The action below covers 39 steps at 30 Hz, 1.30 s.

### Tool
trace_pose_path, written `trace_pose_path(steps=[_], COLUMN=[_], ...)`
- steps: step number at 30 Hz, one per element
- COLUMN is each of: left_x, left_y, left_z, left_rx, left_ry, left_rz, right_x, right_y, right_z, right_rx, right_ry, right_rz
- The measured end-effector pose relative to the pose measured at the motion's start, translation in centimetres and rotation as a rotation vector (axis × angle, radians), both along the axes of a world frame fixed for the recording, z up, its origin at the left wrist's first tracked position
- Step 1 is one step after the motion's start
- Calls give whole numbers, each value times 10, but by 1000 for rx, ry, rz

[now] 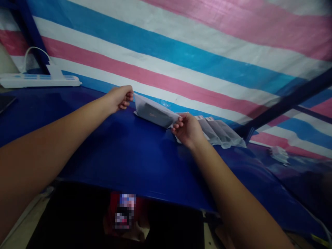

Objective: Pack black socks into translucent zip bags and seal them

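A frosted plastic bag (169, 112) with a dark flat item (151, 112) in it is tilted up near the back of the blue table. Small lettering, too blurred to read, shows on the dark item. My left hand (121, 98) is closed, its fingertips pinching at the bag's upper left corner. At the other end, my right hand (188, 130) is closed on the bag's right edge, fingers curled round it. Just beyond my right hand lies a row of several similar bagged items (220, 133), leaning over one another, each with a pale label strip.
The blue table (124, 155) runs along a striped plastic sheet (166, 72). A white power strip (41, 80) with a plugged-in cable lies back left. A dark flat object (6, 103) is at the left edge. Small whitish pieces (278, 155) lie right, past a dark slanting post (287, 98).
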<state>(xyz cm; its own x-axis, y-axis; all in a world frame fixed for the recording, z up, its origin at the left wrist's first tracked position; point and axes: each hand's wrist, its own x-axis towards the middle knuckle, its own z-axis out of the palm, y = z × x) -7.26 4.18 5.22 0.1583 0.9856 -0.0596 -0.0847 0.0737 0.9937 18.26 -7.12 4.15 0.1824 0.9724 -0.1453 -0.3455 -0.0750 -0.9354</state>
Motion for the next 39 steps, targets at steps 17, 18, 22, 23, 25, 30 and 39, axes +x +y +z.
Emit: trace_pose_path(steps=[17,18,22,23,25,30,39], left_x=[0,-1,0,1,3,7,30], left_y=[-3,-1,-2,-3,-5,-8,-41], left_z=[0,1,4,6,8,9,19], left_rx=[65,57,-11,-25,-42,-49,155], left_ry=[96,72,-22,-37,-60,-87,-69], left_rz=[-109,-159,-332,-350,-359,-311,-213], right_x=[8,8,9,8,5,-11,-30], right_y=[4,4,4,4,3,-7,-25], right_z=[-6,-6,-8,-8,-9,-10,-7], right_rx=[60,76,107,110,123,338,975], right_ry=[-66,-76,-119,-141,-213,-714,-1475], right_rz=[-17,-19,-7,-7,-16,-41,-358])
